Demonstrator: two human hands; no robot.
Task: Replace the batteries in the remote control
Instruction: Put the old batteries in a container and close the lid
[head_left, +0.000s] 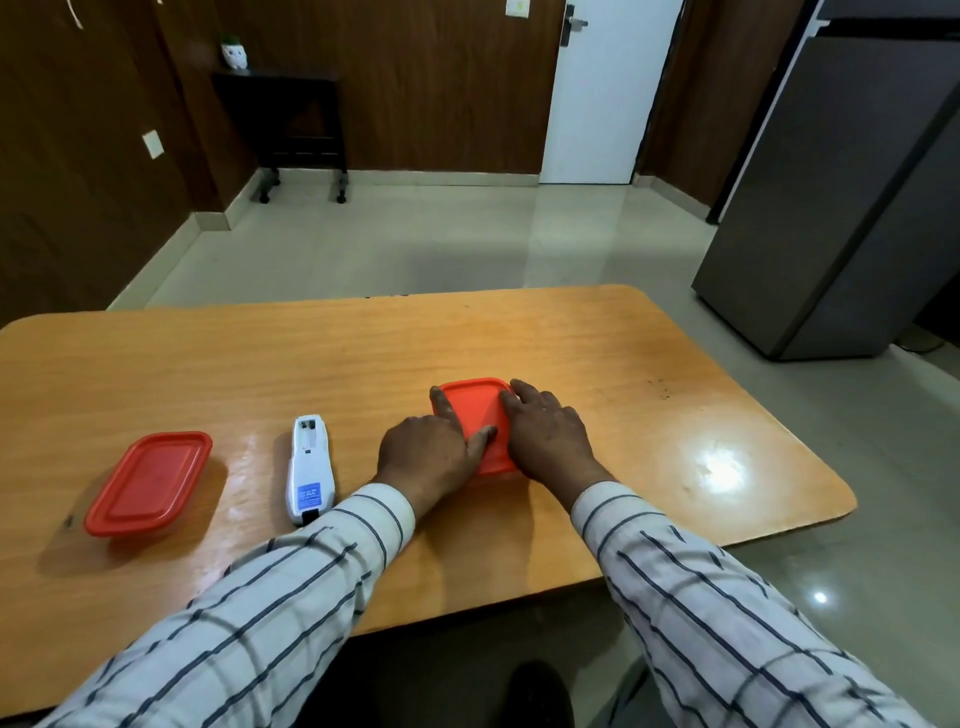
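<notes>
A white remote control (306, 467) lies face down on the wooden table (623, 415), its battery bay open at the far end with no cover on it. To its right stands a small box with a red lid (475, 410). My left hand (434, 452) presses flat on the lid's left side, thumb across the middle. On the lid's right edge rests my right hand (545, 428), fingers curled over the rim. A second red-lidded box (148, 483) sits at the left. No batteries are visible.
The table's near edge runs under my striped sleeves. Beyond the far edge is tiled floor, a grey fridge (841, 208) at the right, a white door (602, 93) and a dark wheeled stand (301, 119) with a small pot.
</notes>
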